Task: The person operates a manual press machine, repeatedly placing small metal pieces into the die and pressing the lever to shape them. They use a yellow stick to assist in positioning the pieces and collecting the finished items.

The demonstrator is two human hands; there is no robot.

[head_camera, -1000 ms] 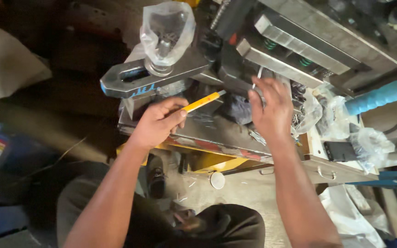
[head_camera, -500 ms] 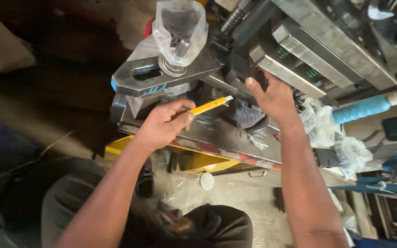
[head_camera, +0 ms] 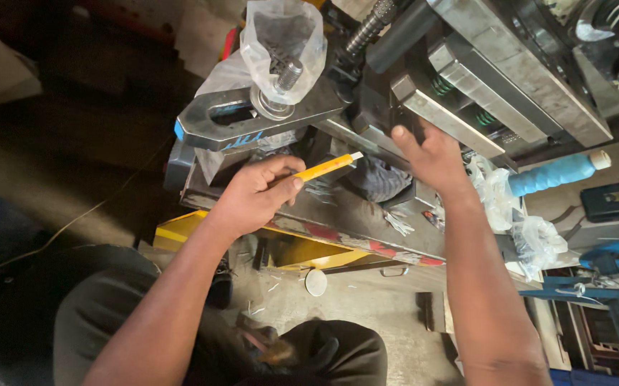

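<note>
The person's left hand (head_camera: 256, 196) is curled nearly closed around a slim yellow utility knife with a short pale blade tip (head_camera: 326, 167), thumb and forefinger pinching its body while the other fingers fold under; the knife slants up and to the right, its tip pointing toward the dark gap in the middle of the metal assembly. The right hand (head_camera: 431, 154) is spread open, fingers splayed and pressed against the end of a long grey steel bar (head_camera: 441, 118) that runs diagonally up to the right; it holds nothing, only braces there. Between the two hands lies a crumpled bluish-grey rag (head_camera: 384, 179), tucked just beneath the bar and close to the knife's tip, though whether blade and rag touch is hard to tell from here. Above the left hand sits a heavy slotted steel clamp with a blue-painted end (head_camera: 241, 121), and on it a threaded stud and washer draped in a clear plastic bag (head_camera: 281, 43). All of this rests on a worn steel table (head_camera: 338, 218) with a yellow frame (head_camera: 180, 232) below. To the right of the forearm lie crumpled clear plastic bags (head_camera: 517, 221) and a blue-wrapped cylindrical handle with a pale end cap (head_camera: 556, 174).
</note>
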